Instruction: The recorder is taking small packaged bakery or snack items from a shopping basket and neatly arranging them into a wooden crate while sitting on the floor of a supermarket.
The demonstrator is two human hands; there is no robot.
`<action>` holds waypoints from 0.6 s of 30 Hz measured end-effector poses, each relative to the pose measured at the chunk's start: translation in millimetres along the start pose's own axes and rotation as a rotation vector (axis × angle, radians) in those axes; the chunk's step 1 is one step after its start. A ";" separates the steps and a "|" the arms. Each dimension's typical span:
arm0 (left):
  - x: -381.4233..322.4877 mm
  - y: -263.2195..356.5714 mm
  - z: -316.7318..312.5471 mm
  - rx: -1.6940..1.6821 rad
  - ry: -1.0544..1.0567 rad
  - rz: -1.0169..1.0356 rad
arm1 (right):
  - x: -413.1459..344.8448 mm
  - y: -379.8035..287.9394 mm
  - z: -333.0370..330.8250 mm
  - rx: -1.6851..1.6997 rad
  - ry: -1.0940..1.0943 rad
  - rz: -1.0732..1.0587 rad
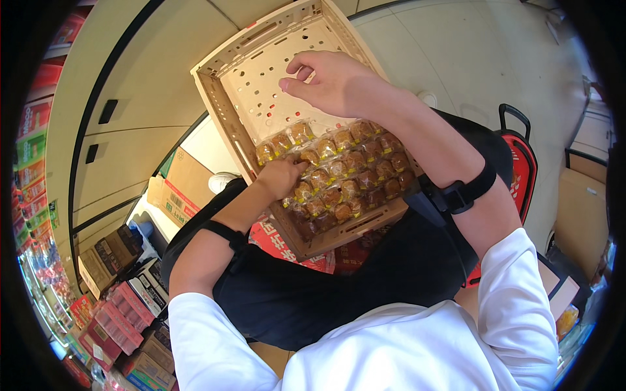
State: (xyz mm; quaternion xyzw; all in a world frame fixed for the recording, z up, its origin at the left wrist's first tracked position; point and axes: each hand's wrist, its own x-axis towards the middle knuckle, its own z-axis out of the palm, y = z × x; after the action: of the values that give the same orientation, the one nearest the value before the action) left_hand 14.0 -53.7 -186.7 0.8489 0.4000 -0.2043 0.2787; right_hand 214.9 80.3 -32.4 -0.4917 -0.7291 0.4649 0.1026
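A beige plastic crate (289,245) lies tilted before me, between my knees. Rows of round brown baked goods in clear wrappers (337,168) fill its near part, while the perforated floor shows in its far part. My left hand (284,171) reaches down onto the left side of the rows, its fingertips touching a wrapped piece; whether it grips that piece I cannot tell. Above the far part of the crate hovers my right hand (315,80), fingers loosely curled and apart, holding nothing.
Under the crate are red printed packages (274,239). A cardboard box (183,195) stands left of it, with stacked cartons (110,259) farther left by the cabinets (142,93). A red basket with a black handle (523,171) is beside my right knee. Packaged goods line the far left.
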 end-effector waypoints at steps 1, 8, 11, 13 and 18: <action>1.1 2.9 -4.6 -0.001 -0.001 0.001 | -1.5 -0.9 -0.8 -0.007 0.004 -0.009; 6.6 26.5 -4.2 -0.067 0.073 -0.214 | -1.0 1.6 -1.0 -0.013 0.005 -0.040; 6.5 26.7 -0.1 -0.064 0.061 -0.232 | -0.6 3.2 0.1 -0.011 0.019 -0.050; 6.7 25.4 -0.9 -0.056 0.080 -0.223 | -1.1 1.1 -1.4 -0.013 0.006 -0.040; 9.3 24.4 4.5 0.029 0.079 -0.205 | -0.2 1.1 -0.8 -0.041 0.014 -0.020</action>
State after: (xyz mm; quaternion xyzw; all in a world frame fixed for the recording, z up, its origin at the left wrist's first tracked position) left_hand 38.4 -64.0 -187.9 0.8148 0.4926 -0.2036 0.2281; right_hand 216.2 80.8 -32.7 -0.4896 -0.7426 0.4454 0.1025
